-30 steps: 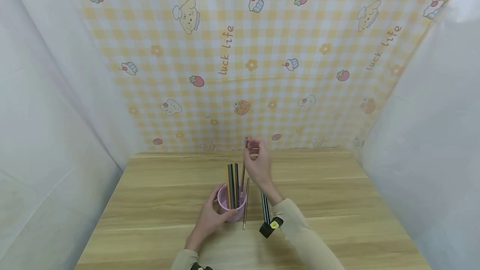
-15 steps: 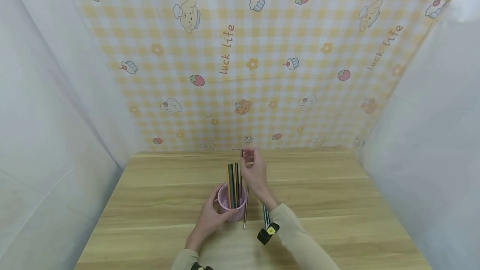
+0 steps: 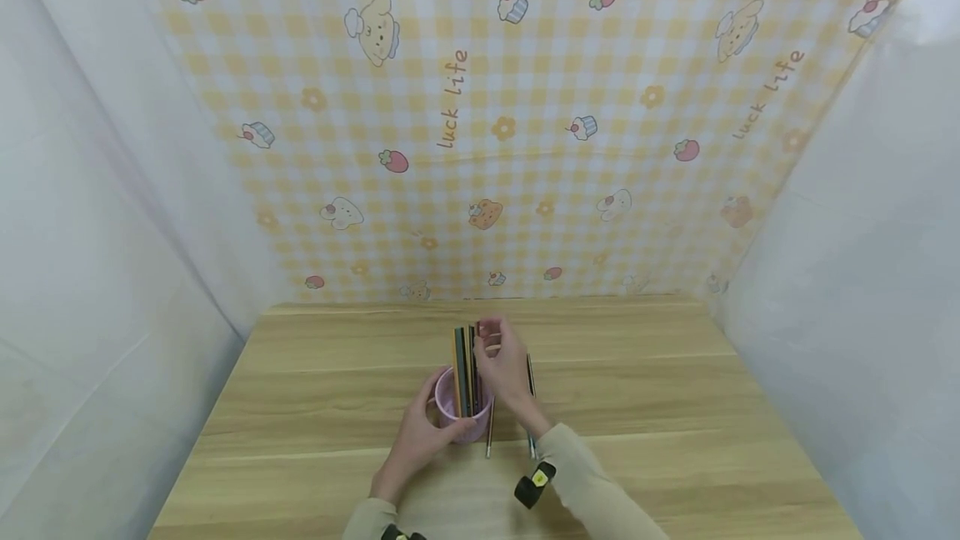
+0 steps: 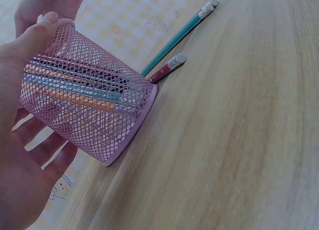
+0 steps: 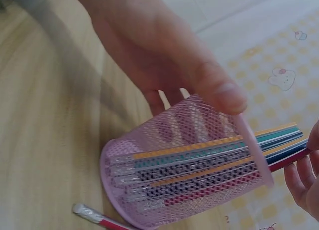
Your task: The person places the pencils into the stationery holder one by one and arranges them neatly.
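My left hand (image 3: 417, 433) grips a pink mesh pencil cup (image 3: 469, 435), its thumb over the near rim and fingers round the far side. Several pencils (image 3: 461, 369), yellow, teal and dark, stand inside. My right hand (image 3: 506, 367), over the cup's right side, pinches a dark red pencil (image 5: 288, 161) near its upper end. Its lower part is inside the cup, eraser end near the bottom, as the right wrist view shows. Another red pencil (image 4: 167, 69) lies on the table close to the cup's base; a teal pencil (image 4: 177, 38) lies farther right, partly hidden by my forearm in the head view.
The wooden table (image 3: 337, 373) extends on both sides of the cup. Behind it hangs a yellow checked cloth (image 3: 480, 173) with cartoon prints. White sheets (image 3: 97, 257) close off the left and right sides.
My right hand has come down and slightly left, lowering the red pencil deeper into the cup. The left hand and cup have stayed in place.
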Tool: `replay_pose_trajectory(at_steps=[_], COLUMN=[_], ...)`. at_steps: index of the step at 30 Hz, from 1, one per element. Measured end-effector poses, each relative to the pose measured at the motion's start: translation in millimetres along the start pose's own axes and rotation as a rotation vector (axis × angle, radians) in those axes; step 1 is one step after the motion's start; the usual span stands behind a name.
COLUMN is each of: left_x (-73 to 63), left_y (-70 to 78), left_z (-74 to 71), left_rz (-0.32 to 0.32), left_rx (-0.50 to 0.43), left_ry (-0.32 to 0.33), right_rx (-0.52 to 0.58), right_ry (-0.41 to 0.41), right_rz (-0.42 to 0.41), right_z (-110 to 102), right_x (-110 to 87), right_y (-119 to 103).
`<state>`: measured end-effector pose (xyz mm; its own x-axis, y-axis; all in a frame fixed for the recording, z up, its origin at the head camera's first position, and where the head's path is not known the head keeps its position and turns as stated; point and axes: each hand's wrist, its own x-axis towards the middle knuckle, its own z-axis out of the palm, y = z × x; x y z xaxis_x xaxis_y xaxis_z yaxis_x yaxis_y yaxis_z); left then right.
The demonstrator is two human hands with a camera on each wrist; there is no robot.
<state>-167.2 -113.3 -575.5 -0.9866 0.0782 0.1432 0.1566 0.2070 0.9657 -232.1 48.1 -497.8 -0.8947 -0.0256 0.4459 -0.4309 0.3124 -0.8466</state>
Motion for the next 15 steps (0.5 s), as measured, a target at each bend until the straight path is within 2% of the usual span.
replay_pose_trajectory(at_steps=[9, 15], left_x=[-0.3, 0.5], left_y=[-1.2, -1.4], left_z=[-0.1, 0.4], left_rz=[0.002, 0.013], left_rx=[-0.006, -0.02], left_ry=[-0.007, -0.003], right_rx=[-0.017, -0.003], right_ry=[-0.017, 0.027], right_rz=[0.019, 0.039], right_z=[-1.1, -6.3], right_x=[-6.6, -5.3], right_y=[5.6, 13.0])
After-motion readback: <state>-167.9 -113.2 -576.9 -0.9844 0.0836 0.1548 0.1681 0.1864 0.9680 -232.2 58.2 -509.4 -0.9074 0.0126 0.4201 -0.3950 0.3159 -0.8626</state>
